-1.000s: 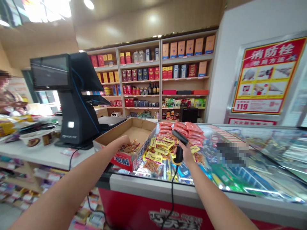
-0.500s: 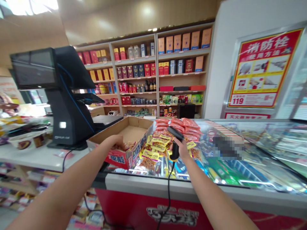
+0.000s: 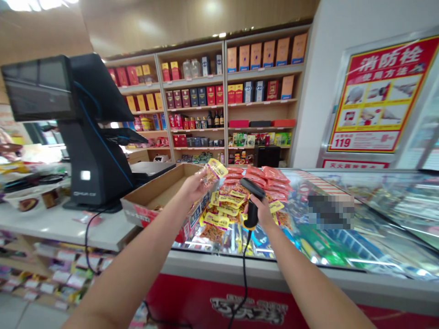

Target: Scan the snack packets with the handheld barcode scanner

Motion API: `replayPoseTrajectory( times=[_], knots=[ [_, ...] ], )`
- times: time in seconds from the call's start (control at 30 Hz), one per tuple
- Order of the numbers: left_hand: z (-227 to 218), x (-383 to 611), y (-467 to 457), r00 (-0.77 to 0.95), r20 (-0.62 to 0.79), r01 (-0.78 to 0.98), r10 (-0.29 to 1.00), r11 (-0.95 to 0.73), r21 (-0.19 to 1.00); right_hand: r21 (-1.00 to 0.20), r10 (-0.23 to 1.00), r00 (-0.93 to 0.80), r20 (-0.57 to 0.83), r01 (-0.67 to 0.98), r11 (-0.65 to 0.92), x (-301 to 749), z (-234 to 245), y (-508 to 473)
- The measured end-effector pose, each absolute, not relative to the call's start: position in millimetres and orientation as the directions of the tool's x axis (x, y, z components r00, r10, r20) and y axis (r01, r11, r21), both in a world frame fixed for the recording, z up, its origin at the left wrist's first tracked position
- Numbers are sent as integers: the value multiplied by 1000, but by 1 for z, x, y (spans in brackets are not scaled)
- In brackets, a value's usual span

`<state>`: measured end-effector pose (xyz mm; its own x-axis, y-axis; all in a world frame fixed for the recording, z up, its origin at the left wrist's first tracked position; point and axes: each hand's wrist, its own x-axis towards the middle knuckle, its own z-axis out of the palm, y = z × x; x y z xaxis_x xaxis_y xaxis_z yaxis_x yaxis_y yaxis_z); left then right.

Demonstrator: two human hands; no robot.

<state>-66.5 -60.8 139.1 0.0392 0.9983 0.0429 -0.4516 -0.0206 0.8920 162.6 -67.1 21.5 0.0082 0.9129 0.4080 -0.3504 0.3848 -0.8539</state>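
My left hand (image 3: 194, 186) is closed on a yellow-topped snack packet (image 3: 216, 169), held up over the right rim of an open cardboard box (image 3: 144, 194). My right hand (image 3: 262, 211) grips a black barcode scanner (image 3: 253, 205) with a yellow-trimmed base, its head tilted toward the left. Under and beside the scanner lies a heap of similar yellow-topped snack packets (image 3: 216, 220) on the glass top. Behind them are stacked red packets (image 3: 270, 176). My left forearm hides the box's near corner and part of its inside.
A black point-of-sale terminal (image 3: 92, 151) stands on the white counter (image 3: 44, 226) at left. The scanner's cable (image 3: 244, 274) hangs down the front of the glass-topped freezer (image 3: 343, 269). Shelves of boxed goods (image 3: 192, 98) line the back wall.
My left hand has come up out of the cardboard box and moved right, now with a snack packet in it. My right hand still holds the scanner in nearly the same place.
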Motion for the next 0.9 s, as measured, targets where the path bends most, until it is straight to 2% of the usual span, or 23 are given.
replayPoseTrajectory(
  times=[0.07, 0.1, 0.2, 0.27, 0.33, 0.53, 0.77, 0.9],
  knots=[
    [113, -41, -59, 136, 13, -503, 991, 58, 862, -847, 911, 11, 411, -364, 387, 163, 21, -67],
    [99, -31, -57, 136, 50, -521, 990, 28, 853, -842, 910, 16, 414, -374, 390, 163, 22, -66],
    [60, -16, -45, -24, 274, -531, 961, -244, 812, -822, 909, 37, 416, -413, 393, 164, 23, -67],
    [41, -13, -36, -142, 413, -459, 899, -430, 778, -813, 908, 47, 416, -427, 395, 164, 24, -68],
    [30, -14, -29, -193, 486, -357, 852, -523, 774, -809, 902, 47, 429, -423, 407, 165, 24, -70],
    [24, -21, -25, -174, 517, -240, 838, -545, 803, -846, 875, -126, 468, -351, 402, 167, 31, -80],
    [20, -23, -28, -211, 621, 145, 755, -604, 784, -889, 860, -270, 433, -283, 359, 166, 39, -90],
    [16, -22, -30, -159, 630, 249, 760, -586, 771, -914, 867, -308, 392, -235, 330, 164, 38, -92]
  ],
)
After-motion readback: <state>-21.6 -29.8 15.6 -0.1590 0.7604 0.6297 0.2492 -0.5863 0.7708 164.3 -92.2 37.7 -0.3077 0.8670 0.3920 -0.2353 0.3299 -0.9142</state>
